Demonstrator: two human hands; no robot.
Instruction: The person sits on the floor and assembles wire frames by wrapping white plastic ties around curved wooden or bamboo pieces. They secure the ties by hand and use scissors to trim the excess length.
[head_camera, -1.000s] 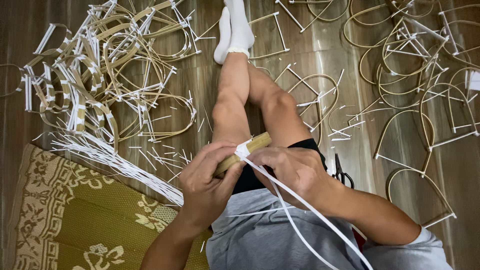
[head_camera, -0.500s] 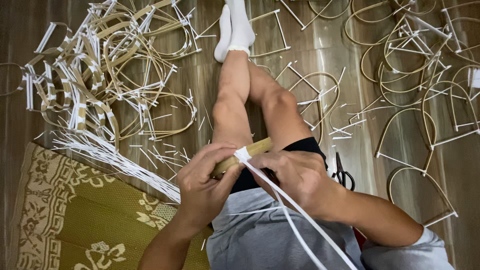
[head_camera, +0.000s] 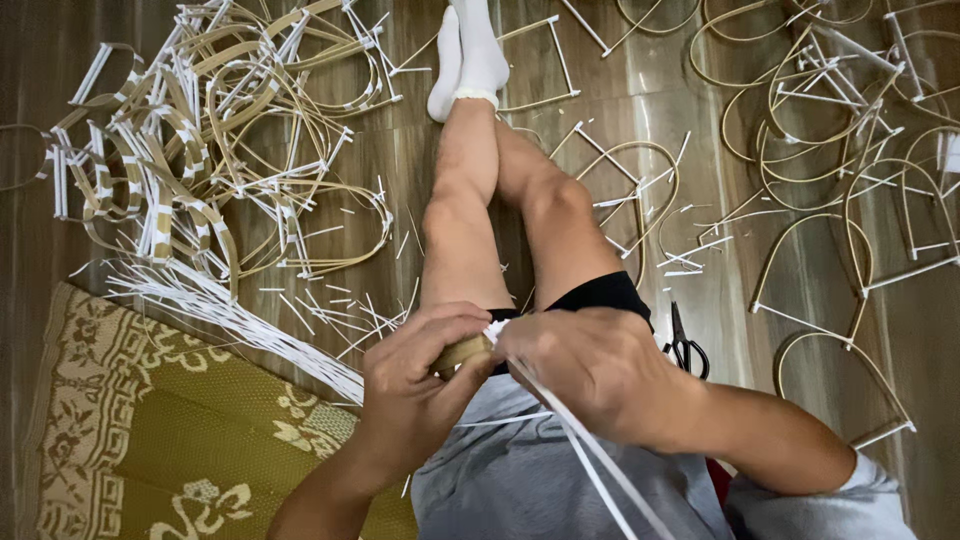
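- Bamboo-coloured strip sits pinched in the left hand, fingers curled closed around its end just above the lap; only a short tan piece shows between the two hands
- White plastic band runs from the strip's end back toward the body, doubled, passing under the right hand; that hand is closed over the band at the wrapping point, fingertips hidden, so how tightly it pinches cannot be told
- Both hands meet, touching or nearly so, over the grey shorts, with the crossed legs and white socks stretching away on the wooden floor
- Judging by progress: the pile at the left holds many bent hoops already bound with white wraps; the hoops at the right look mostly bare with single white cross-pieces; the piece in hand seems mid-wrap, its binding begun but not closed
- A sheaf of loose white strands lies beside the patterned green mat, so plenty of binding stock remains
- Black-handled scissors lie on the floor just beside the right thigh, untouched
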